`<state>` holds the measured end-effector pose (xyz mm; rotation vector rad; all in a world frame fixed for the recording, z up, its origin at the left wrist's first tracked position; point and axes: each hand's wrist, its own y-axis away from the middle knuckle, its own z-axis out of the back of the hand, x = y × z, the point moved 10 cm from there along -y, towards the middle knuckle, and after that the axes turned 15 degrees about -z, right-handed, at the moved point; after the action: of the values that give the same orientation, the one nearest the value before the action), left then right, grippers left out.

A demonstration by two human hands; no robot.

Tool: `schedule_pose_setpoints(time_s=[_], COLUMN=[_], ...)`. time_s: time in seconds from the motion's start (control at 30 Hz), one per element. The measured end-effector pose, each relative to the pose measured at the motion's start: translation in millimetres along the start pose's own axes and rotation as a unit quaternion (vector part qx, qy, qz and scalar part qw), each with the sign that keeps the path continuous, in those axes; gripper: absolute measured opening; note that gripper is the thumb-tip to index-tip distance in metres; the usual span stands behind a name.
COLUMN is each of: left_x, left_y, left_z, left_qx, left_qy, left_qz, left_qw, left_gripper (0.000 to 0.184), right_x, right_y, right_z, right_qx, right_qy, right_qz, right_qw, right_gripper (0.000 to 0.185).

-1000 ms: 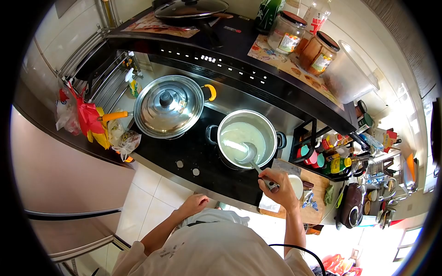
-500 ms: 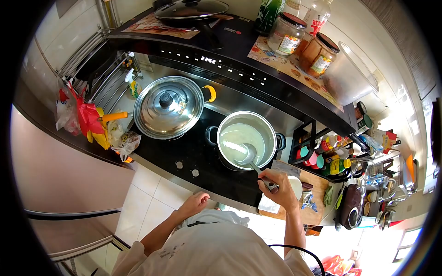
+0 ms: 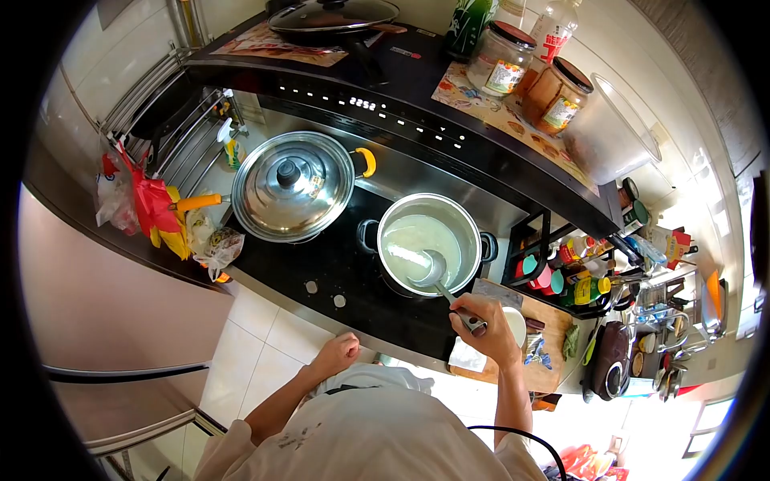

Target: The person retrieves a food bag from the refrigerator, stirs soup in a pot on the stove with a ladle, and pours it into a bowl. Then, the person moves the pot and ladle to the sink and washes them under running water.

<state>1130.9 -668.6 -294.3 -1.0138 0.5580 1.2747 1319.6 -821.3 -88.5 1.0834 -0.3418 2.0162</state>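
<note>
My right hand [image 3: 486, 328] is closed round the handle of a metal ladle [image 3: 434, 270], whose bowl sits in the pale liquid near the front of an open steel pot [image 3: 387, 211]. That pot stands on the right part of the black stove [image 3: 277, 268]. My left hand [image 3: 338, 353] hangs just off the front edge of the counter, fingers curled in, touching no object. To the left of the open pot is a wide pan under a shiny domed lid [image 3: 293, 187], with a yellow-and-black handle on its right side.
A wooden cutting board [image 3: 545, 365] holding a white bowl [image 3: 514, 325] and a cloth lies right of the stove. The range hood [image 3: 401, 88] juts out above, carrying glass jars [image 3: 555, 94] and a lidded pan [image 3: 333, 16]. Bags [image 3: 152, 200] hang at left.
</note>
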Motion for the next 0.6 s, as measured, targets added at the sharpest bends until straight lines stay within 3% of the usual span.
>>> schedule_pose_setpoints(time_s=[0.13,0.23,0.33,0.43,0.6], left_x=[6.4,14.3,16.0,17.4,20.6], left_y=[2.8,6.3,6.7,7.1,8.1], left_z=[-3.9,-6.8,-7.3,-8.1,-12.2], left_qx=[0.010,0.016,0.016,0.019,0.028], left_qy=[0.001,-0.009,-0.015,-0.021,-0.014], left_qz=[0.009,0.022,0.025,0.024,0.019], left_qw=[1.000,1.000,0.999,0.999,0.999], left_gripper=[0.022,0.025,0.026,0.026,0.025], right_x=[0.0,17.9,13.6,28.5,45.0], right_y=[0.2,4.4,11.1,21.5,34.3], right_z=[0.2,-7.0,-13.6,-2.8,7.7], right_qx=[-0.003,0.024,0.046,0.032,-0.044], right_qy=[-0.007,0.119,0.215,0.227,0.297], right_qz=[0.019,0.045,0.004,0.005,0.089], right_qw=[1.000,0.992,0.976,0.973,0.950], right_gripper=[0.016,0.022,0.022,0.027,0.032])
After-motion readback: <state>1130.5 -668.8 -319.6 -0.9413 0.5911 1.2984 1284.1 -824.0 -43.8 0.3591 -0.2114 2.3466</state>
